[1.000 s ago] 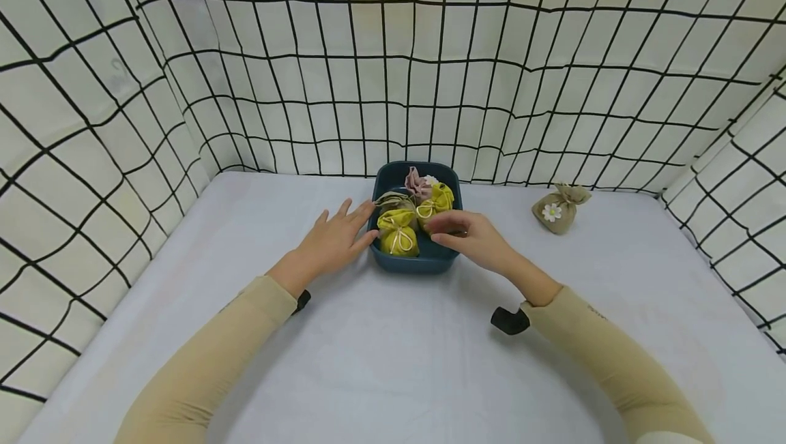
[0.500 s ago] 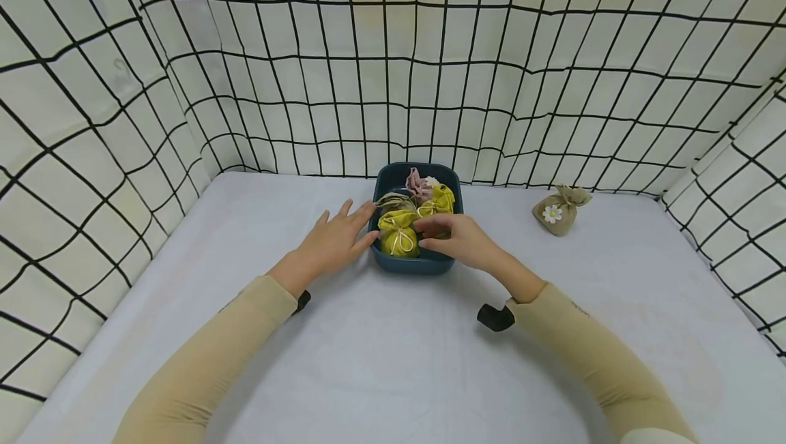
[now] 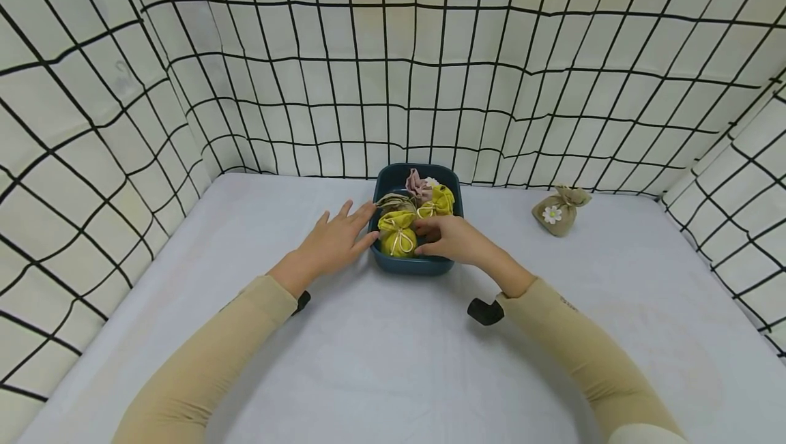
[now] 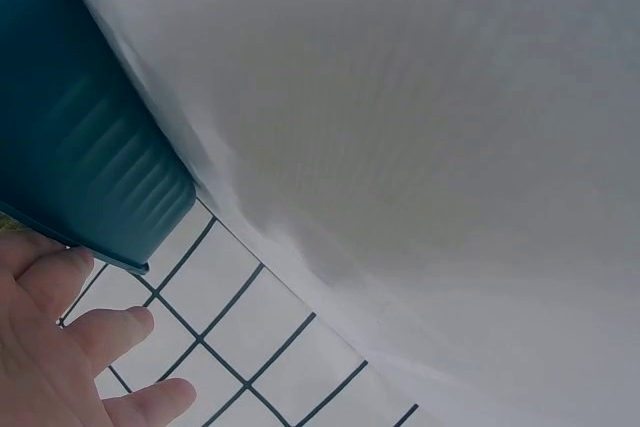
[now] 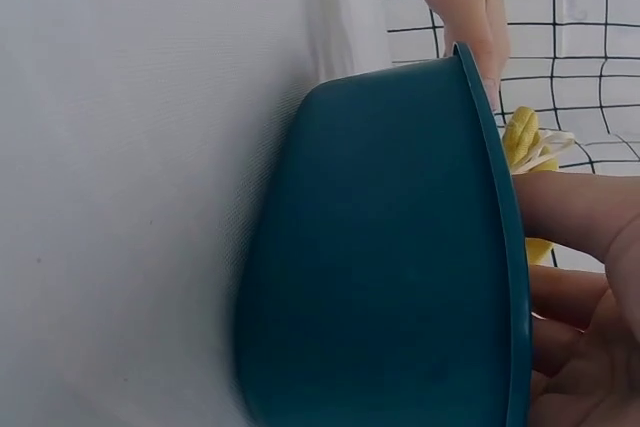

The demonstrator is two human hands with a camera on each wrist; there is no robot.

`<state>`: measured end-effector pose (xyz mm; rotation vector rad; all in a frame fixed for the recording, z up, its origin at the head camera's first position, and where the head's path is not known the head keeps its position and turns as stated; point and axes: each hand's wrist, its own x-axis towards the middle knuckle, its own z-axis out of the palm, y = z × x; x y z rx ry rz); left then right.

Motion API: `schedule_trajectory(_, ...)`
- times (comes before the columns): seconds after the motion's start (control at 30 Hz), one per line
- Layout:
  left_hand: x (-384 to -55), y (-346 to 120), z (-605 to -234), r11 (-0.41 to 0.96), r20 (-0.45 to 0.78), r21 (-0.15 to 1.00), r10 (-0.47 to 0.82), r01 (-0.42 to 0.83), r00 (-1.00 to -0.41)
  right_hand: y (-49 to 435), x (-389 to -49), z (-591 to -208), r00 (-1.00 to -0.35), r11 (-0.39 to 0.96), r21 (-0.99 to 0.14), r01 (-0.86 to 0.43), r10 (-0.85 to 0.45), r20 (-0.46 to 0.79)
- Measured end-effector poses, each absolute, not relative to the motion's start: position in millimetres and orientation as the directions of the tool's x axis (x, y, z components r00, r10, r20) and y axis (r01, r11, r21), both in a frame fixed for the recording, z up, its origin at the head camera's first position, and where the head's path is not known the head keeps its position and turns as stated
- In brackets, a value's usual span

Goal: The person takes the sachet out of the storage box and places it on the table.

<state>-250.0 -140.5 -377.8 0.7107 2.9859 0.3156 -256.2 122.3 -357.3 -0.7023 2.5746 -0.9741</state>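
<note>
A dark teal plastic container (image 3: 413,267) stands at the back centre of the table, with several small drawstring pouches inside. At its front left is a yellow pouch (image 3: 398,241) tied with a white bow. Behind it are a beige pouch (image 3: 398,203), another yellow pouch (image 3: 445,197) and a pink pouch (image 3: 417,185). My left hand (image 3: 331,241), fingers spread, rests against the container's left rim. Over the right side, my right hand (image 3: 457,239) reaches in, its bent fingers and thumb apart at the front yellow pouch's right edge. The container wall partly hides those fingers in the right wrist view.
A beige pouch with a white daisy (image 3: 559,212) lies on the white-covered table (image 3: 393,362), right of the container. White walls with a black grid net (image 3: 414,82) rise close behind the container and along both sides.
My right hand has moved left inside the container, from near the rear yellow pouch to the front one. My left hand and the pouches have stayed in place.
</note>
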Motion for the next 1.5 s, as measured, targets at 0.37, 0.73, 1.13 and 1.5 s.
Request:
schedule_trajectory(0.37, -250.2, -139.7, -378.2, 0.876, -0.015, 0.211, 0.446, 0.433, -0.895, 114.4, -266.8, -361.7, -0.800, 0.609, -0.723, -0.325, -0.585, -0.134)
schedule_trajectory(0.73, -250.8, -138.9, -376.9, 0.871, -0.008, 0.220, 0.451, 0.438, -0.893, 108.9, -272.8, -365.1, -0.802, 0.604, -0.728, -0.324, -0.584, -0.127)
schedule_trajectory(1.13, -250.5, -140.2, -379.3, 0.876, -0.020, 0.207, 0.448, 0.435, -0.894, 103.1, -277.4, -376.5, -0.789, 0.598, -0.726, -0.340, -0.601, -0.126)
schedule_trajectory(1.5, -249.2, -139.2, -376.5, 0.874, -0.012, 0.206, 0.452, 0.440, -0.892, 101.4, -274.4, -376.3, -0.816, 0.610, -0.708, -0.357, -0.572, -0.082)
